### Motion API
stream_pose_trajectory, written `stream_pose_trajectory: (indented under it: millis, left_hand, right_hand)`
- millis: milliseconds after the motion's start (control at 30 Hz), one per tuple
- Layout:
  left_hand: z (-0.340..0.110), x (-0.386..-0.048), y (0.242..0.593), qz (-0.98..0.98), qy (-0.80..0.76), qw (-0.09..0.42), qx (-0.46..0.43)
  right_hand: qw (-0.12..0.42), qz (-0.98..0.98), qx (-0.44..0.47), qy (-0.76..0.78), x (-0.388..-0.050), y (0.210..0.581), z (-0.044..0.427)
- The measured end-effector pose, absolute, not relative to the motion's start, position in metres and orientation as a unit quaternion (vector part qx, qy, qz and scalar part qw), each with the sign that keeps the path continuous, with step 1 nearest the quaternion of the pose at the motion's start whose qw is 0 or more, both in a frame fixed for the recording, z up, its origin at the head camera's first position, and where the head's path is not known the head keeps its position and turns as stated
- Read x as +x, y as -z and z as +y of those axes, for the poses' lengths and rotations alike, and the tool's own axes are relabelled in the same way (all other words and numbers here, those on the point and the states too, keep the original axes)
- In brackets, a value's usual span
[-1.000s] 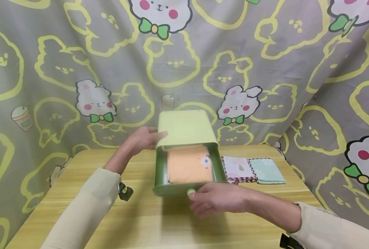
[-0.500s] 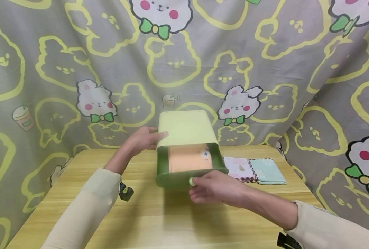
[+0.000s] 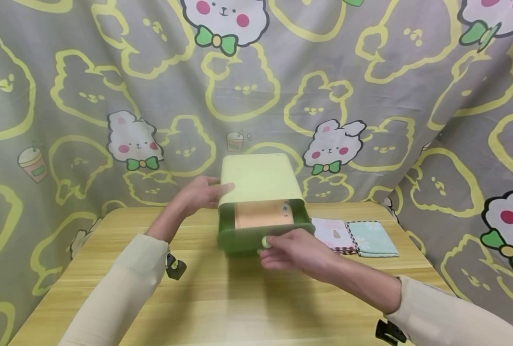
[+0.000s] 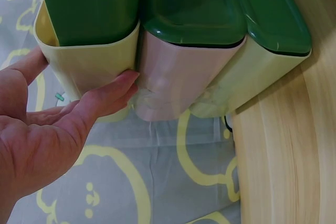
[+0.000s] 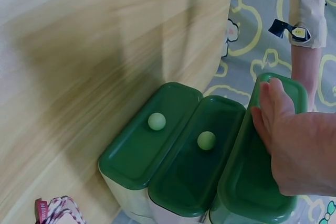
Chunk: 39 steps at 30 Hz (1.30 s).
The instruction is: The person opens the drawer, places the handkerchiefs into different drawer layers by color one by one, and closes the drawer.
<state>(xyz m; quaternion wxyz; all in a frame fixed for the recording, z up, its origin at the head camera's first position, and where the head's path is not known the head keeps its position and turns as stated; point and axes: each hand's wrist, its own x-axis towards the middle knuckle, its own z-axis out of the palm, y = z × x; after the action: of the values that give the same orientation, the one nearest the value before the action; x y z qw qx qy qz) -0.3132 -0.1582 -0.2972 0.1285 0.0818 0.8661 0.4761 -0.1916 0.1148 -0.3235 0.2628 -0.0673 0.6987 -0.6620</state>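
A pale yellow cabinet (image 3: 260, 178) with green drawers stands on the table. Its top drawer (image 3: 241, 239) is partly pulled out, and a folded orange cloth (image 3: 260, 215) shows inside. My left hand (image 3: 199, 194) rests against the cabinet's left side, its thumb over the top edge and its fingers fairly straight along the side wall (image 4: 92, 66). At the drawer front, my right hand (image 3: 297, 252) pinches the light green knob (image 3: 265, 241). In the right wrist view that hand covers the knob. Two lower drawers (image 5: 181, 169) below are closed, each with a round knob.
Right of the cabinet lie a folded white cloth (image 3: 331, 230) with a checked edge and a folded mint cloth (image 3: 374, 238). A wooden table (image 3: 187, 298) bears everything. A patterned grey curtain (image 3: 169, 105) hangs behind.
The top drawer has slid inward, so less of the orange cloth shows. My right hand has moved away from me with the knob. The left hand has stayed in place.
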Motion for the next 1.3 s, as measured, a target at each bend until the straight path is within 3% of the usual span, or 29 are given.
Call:
stream_pose_trajectory:
  millis: [1300]
  left_hand:
    - [-0.16,-0.311,0.296,0.875,-0.459,0.13,0.078]
  right_hand:
    - [0.224,0.696,-0.042,0.681,-0.218,0.33,0.104]
